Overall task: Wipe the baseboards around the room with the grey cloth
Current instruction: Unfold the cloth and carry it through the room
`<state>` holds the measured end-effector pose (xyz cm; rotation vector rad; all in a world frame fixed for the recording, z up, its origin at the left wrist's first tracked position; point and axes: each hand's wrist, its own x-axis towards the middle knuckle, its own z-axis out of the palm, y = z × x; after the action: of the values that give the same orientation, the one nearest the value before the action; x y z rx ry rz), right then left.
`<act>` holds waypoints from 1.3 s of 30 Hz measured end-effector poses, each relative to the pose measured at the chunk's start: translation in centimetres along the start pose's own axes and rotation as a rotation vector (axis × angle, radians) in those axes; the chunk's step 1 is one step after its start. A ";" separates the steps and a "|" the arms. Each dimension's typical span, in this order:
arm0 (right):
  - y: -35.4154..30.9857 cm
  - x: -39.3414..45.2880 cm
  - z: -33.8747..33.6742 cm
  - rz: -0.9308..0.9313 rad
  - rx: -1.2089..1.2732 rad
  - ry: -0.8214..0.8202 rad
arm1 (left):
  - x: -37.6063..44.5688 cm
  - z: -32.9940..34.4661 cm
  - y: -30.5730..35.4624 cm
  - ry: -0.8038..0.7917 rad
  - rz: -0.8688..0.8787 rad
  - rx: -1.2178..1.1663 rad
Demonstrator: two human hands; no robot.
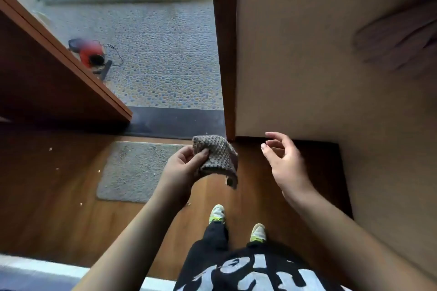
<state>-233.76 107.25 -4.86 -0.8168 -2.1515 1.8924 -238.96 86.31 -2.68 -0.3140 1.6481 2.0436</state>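
My left hand (184, 163) grips the grey cloth (216, 157), a knobbly crumpled piece held up in mid-air, its lower corner hanging down. To the cloth's right my right hand (282, 156) hovers with fingers loosely curled, holding nothing and a short gap away from the fabric. A dark brown baseboard (312, 143) runs along the foot of the beige wall (307, 66) just beyond my right hand, then turns toward me on the right side. Both hands are well above the floor.
A grey mat (132, 170) lies on the wooden floor at left. A brown door frame (224, 54) edges the doorway to a pebble-patterned balcony floor with a red appliance (91, 52). An open wooden door (59, 73) stands at left. My shoes (236, 222) are below.
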 end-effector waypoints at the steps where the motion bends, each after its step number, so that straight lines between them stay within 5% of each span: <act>1: 0.0 -0.4 0.0 -0.075 -0.019 -0.072 | -0.4 0.4 -0.6 0.040 0.012 0.046; 5: -0.2 -2.7 1.1 -0.179 -0.038 -0.482 | -1.9 1.4 -2.2 0.164 0.040 0.079; 10: 0.2 -3.9 2.3 -0.255 -0.084 -0.622 | -4.3 0.9 -2.4 0.190 0.062 0.003; 18: -0.6 -5.0 6.8 -0.297 -0.045 -0.559 | -6.0 -3.5 -2.5 0.131 0.063 -0.107; 27: -3.3 -6.6 14.6 -0.040 0.048 -0.602 | -7.7 -12.1 -1.3 0.303 0.053 -0.130; 36: -6.1 -7.6 22.2 -0.050 0.021 -0.573 | -10.2 -21.5 0.4 0.509 0.266 -0.179; 39: -7.2 -8.7 24.7 -0.099 0.016 -0.591 | -10.7 -24.6 0.5 0.596 0.368 0.006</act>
<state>-240.01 81.15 -0.60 -0.1373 -2.4153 2.3027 -233.18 60.10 -3.21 -0.7196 2.1936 2.3603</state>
